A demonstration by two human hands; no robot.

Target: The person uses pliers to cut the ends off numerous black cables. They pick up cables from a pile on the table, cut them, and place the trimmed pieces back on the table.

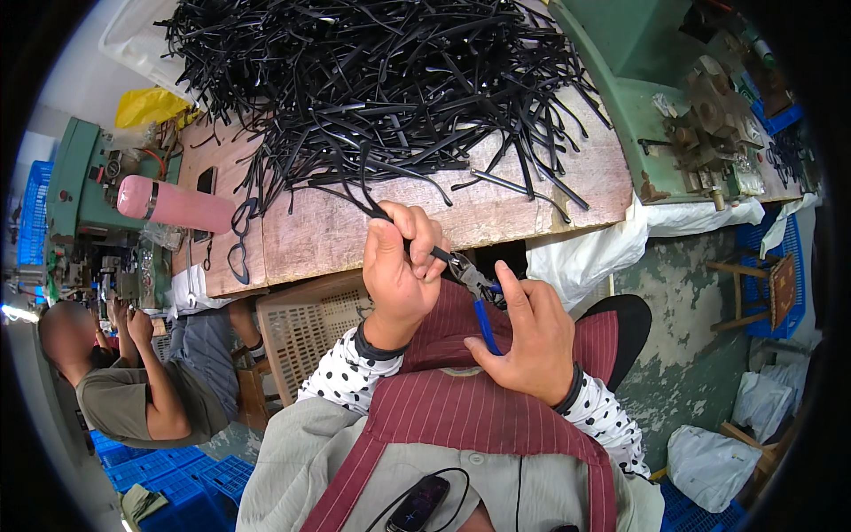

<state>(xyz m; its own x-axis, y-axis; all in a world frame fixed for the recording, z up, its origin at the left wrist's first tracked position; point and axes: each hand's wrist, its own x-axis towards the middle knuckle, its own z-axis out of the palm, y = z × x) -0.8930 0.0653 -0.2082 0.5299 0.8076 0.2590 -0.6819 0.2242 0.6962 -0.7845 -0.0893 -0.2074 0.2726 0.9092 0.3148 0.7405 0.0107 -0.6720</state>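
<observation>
My left hand (399,270) is closed round a few black eyeglass temples (358,206), whose curved ends stick out toward the pile. One end of a temple points right from the fingers and meets the jaws of the blue-handled pliers (479,301). Those pliers rest in my right hand (530,341), their handles spread between thumb and fingers. A large heap of black eyeglass temples (372,97) covers the far part of the wooden table (496,222), just beyond my left hand. Whether the jaws bite on the temple is too small to tell.
On the table's left lie a pink bottle (177,204), a phone (206,182) and a black glasses front (239,239). A plastic crate (306,328) stands below the edge. Green machines flank both sides. Another person (146,381) sits at the left. A stool (764,293) stands right.
</observation>
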